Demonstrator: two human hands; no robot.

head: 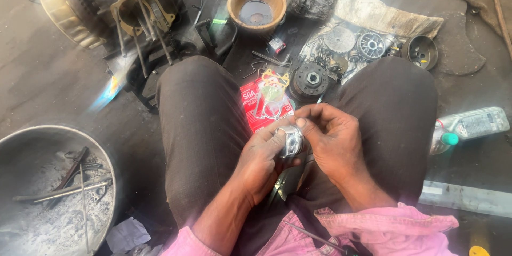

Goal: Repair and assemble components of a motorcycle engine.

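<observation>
Piston (290,140), a bright metal one, sits just below the red gasket packet (255,108), cupped in the left hand (261,165); right hand (333,141) pinches its upper rim; best to keep the cradle steady and work the fingertips evenly round the rim.

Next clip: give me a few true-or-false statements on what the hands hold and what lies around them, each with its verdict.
1. Both hands hold a shiny piston. True: the left hand cups the piston and the right hand pinches its top.
2. The wooden bowl sits in the person's lap. False: it stands on the floor beyond the knees.
3. A clear bottle lies on its side at the right. True.
4. The metal basin at the left holds gears. False: it holds long tools and grey dust.
5. A red packet lies between the knees. True.
</observation>
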